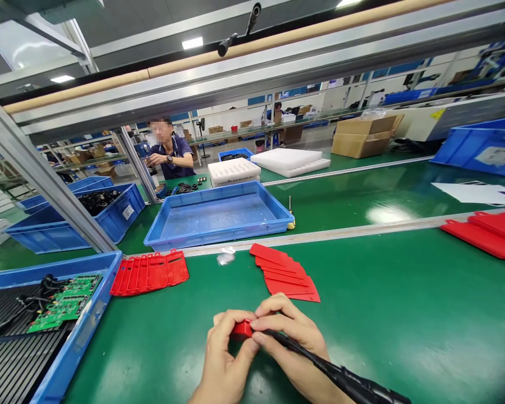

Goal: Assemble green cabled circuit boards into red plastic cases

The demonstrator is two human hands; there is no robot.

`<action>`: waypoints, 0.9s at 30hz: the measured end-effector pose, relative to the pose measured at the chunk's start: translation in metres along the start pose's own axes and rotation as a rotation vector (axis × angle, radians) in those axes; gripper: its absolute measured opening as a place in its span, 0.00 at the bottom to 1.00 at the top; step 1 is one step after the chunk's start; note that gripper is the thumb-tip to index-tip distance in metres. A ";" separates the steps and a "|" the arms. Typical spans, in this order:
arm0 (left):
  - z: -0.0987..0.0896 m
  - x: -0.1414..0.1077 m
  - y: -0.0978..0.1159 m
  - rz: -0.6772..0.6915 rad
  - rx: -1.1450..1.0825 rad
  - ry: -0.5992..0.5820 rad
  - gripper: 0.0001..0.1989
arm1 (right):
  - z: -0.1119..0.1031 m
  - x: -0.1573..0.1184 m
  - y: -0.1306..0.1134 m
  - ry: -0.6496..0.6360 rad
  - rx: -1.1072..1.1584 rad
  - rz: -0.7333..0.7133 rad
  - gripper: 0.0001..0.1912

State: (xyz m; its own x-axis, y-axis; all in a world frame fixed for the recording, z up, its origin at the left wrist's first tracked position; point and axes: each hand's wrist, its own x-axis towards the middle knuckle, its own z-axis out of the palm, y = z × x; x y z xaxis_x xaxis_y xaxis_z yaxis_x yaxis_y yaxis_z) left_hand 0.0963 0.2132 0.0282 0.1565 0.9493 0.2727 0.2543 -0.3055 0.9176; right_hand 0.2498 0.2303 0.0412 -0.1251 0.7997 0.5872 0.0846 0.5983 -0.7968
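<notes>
Near the bottom centre, my left hand (227, 356) is closed around a small red plastic part (241, 330). My right hand (292, 336) pinches the end of a black cable (303, 350) against the right side of that part. The cable runs under my right palm toward the lower right, getting thicker there. Just beyond my hands lies a fan of flat red plates (284, 272) on the green table. A row of red plastic covers (149, 273) rests farther left. The cable's tip is hidden by my fingers.
A blue tray with green circuit boards (63, 306) stands at the left. Beyond the table's pale strip are a shallow blue tray (219, 216) and a yellow-handled screwdriver (291, 220). Red panels (488, 230) lie at the right. A person (172, 151) works across the bench.
</notes>
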 end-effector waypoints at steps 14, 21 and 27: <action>0.000 0.003 -0.004 -0.045 -0.163 0.108 0.08 | -0.012 0.007 -0.010 -0.200 0.077 0.266 0.11; -0.005 0.005 -0.001 -0.141 -0.358 0.067 0.09 | -0.017 0.001 -0.005 -0.206 -0.094 0.238 0.05; -0.006 0.007 0.005 -0.135 -0.330 0.065 0.11 | -0.015 0.001 -0.004 -0.196 -0.143 0.185 0.06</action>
State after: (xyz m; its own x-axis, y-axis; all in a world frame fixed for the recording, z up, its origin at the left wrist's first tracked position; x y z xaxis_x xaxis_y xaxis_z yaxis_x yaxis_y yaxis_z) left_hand 0.0927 0.2186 0.0364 0.0787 0.9855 0.1506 -0.0554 -0.1465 0.9877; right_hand 0.2643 0.2300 0.0471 -0.2818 0.8790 0.3847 0.2603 0.4559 -0.8511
